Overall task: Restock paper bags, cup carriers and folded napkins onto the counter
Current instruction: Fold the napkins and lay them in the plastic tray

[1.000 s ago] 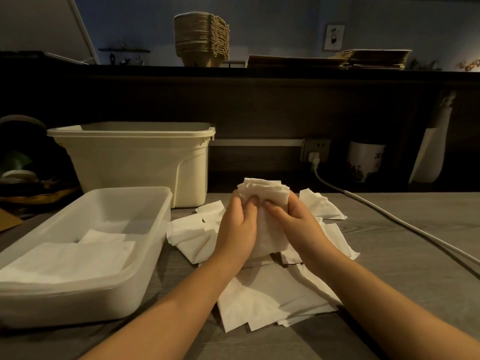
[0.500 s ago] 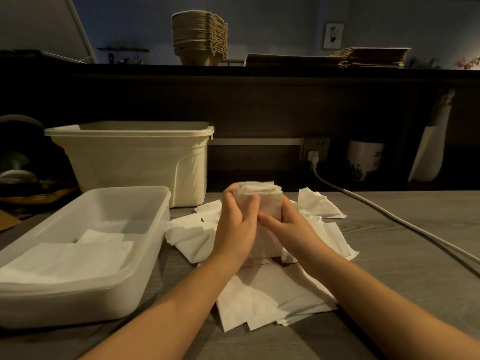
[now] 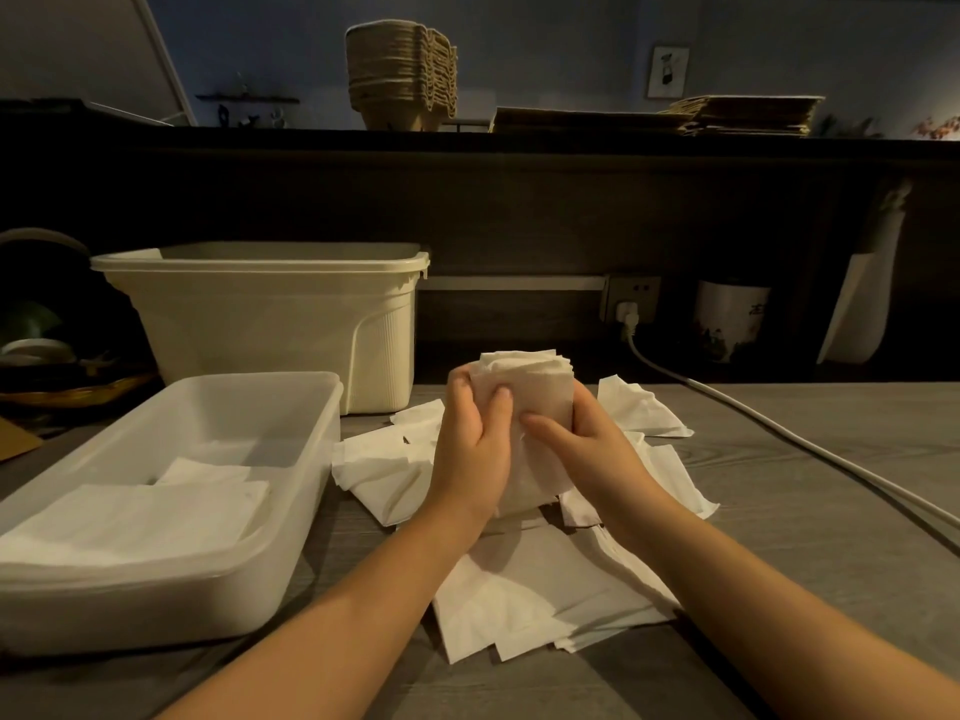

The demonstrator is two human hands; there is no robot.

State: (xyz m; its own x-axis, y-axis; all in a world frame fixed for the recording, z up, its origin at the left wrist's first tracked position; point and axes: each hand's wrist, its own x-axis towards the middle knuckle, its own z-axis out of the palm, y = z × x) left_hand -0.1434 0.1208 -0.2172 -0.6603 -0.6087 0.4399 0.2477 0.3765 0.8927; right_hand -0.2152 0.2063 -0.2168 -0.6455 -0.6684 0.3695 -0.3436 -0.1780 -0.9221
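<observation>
Both hands are up in the middle, just above the table (image 3: 831,553). The left hand (image 3: 470,444) and the right hand (image 3: 582,449) curl around a small stack of napkins (image 3: 524,379), one hand on each side. The stack stands up on its edge, and the thumbs press on the side that faces the camera.

Under the hands lies a messy pile of loose napkins (image 3: 519,595), spread flat on the table.

To the left is a clear tray (image 3: 317,459) with flat folded napkins (image 3: 140,517) inside. Behind the tray stands a cream bin (image 3: 260,314), close to it.

Up high at the back is the dark counter (image 3: 519,145). On it sit a stack of cup carriers (image 3: 400,77) and, to the right, flat paper bags (image 3: 675,116). A white cord (image 3: 800,446) runs across the table on the right.
</observation>
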